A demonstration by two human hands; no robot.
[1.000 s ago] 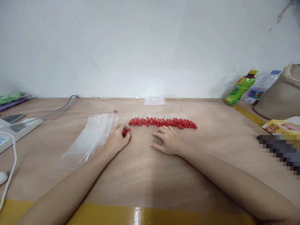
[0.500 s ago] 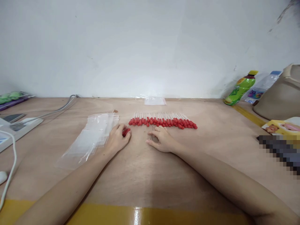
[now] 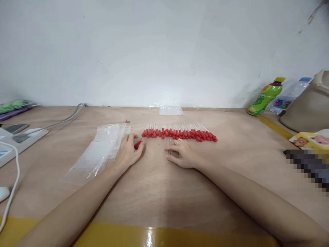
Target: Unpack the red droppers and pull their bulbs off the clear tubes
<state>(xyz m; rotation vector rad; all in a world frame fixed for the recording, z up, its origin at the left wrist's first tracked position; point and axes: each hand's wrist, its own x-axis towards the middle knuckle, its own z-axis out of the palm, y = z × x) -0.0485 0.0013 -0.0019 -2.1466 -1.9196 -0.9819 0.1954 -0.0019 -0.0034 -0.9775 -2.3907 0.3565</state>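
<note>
A row of several droppers with red bulbs (image 3: 180,133) lies across the middle of the wooden table (image 3: 159,192). My left hand (image 3: 128,152) rests on the table just left of the row, its fingers curled round a red bulb (image 3: 138,144). My right hand (image 3: 183,154) lies palm down below the row, fingers pinched on thin clear tubes (image 3: 169,143) that lie on the table. A stack of clear plastic bags (image 3: 101,149) lies under and to the left of my left hand.
A small clear bag (image 3: 170,110) lies by the wall. A green bottle (image 3: 264,96), a clear bottle (image 3: 289,94) and a beige bag (image 3: 308,103) stand at the right. A power strip (image 3: 20,139), grey cables (image 3: 64,120) and a white cord (image 3: 11,185) are at the left.
My right hand slid slightly left and then back right with the clear tubes under its fingers. My left hand kept its grip on the red bulb and barely moved.
</note>
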